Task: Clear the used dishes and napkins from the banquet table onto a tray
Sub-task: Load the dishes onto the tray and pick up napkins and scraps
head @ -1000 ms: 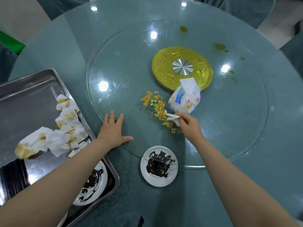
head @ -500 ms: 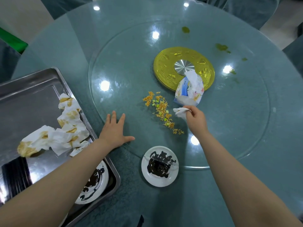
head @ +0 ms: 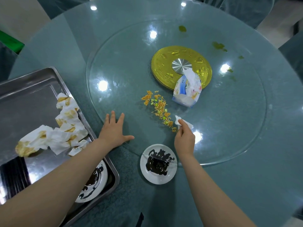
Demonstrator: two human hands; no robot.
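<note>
Head view: the right hand point(head: 184, 138) pinches a tissue point(head: 178, 122) in its fingers. The crumbs point(head: 158, 108) stretch away toward eleven o'clock, closest to this hand. The left hand point(head: 114, 131) lies flat on the counter point(head: 246, 185), holding nothing.

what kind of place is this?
Likely a restaurant banquet room after a meal: round table with a glass lazy Susan, food scraps spilled on it, and a steel tray holding dirty napkins.
</note>
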